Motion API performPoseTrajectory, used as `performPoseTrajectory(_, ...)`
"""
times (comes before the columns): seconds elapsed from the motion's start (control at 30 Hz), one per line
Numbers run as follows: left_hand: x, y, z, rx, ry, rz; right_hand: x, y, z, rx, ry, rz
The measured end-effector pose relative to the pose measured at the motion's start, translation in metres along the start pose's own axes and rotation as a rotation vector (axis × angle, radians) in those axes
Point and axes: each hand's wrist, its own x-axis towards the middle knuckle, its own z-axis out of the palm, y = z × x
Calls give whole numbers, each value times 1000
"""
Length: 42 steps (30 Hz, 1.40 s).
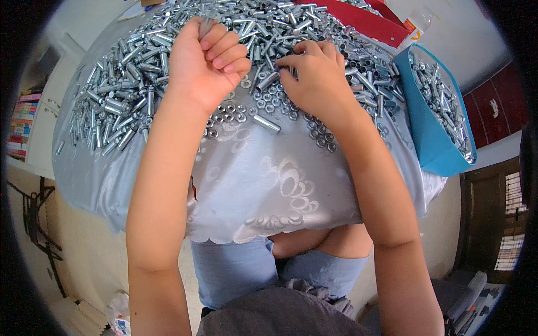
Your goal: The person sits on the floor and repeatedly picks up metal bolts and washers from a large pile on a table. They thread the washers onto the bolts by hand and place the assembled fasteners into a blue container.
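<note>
My left hand (208, 64) is closed in a fist, palm side up, over the pile. A grey, shiny metal sleeve (207, 27) pokes out between its thumb and index finger; whatever else the fist holds is hidden. My right hand (320, 75) reaches palm down to the pile's near edge, thumb and fingers apart. Beside its thumb lies a metal sleeve (268, 82). Hex nuts (228, 116) sit in small clusters between and below my hands. A single metal sleeve (266, 124) rests on the cloth near those nuts.
A large heap of metal sleeves and bolts (120, 106) spreads across the table with its pale satin cloth (241, 185). At the right stands a blue fabric bin (434, 134) full of bolts. Behind are a red bin (358, 22) and a clear bottle (417, 25).
</note>
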Motion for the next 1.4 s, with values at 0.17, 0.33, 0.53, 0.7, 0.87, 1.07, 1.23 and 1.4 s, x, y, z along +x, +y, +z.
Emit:
performPoseTrajectory(0.17, 1, -5, 4, 27, 100, -13, 6, -8, -11, -209, -86, 38)
performPoseTrajectory(0.33, 0, -10, 6, 20, 107, -34, 5, -4, -10, -286, -113, 17)
performPoseTrajectory(0.53, 0, -12, 8, 64, 129, -25, 9, 5, -2, -179, -6, -31)
performPoseTrajectory(0.7, 1, -13, 8, 68, 150, -22, 6, 11, 2, -46, 72, -74)
performPoseTrajectory(0.87, -2, -10, 4, 68, 123, -41, 4, 8, -7, 22, -19, -12)
performPoseTrajectory(1.07, -2, -10, 8, 58, 158, -47, 3, 8, -11, 70, -58, -12)
performPoseTrajectory(1.23, -2, -11, 7, 75, 154, -52, 1, 9, -3, 27, 10, -158)
performPoseTrajectory(1.4, 0, -13, 8, 93, 145, -71, 3, 9, -10, 62, -30, -155)
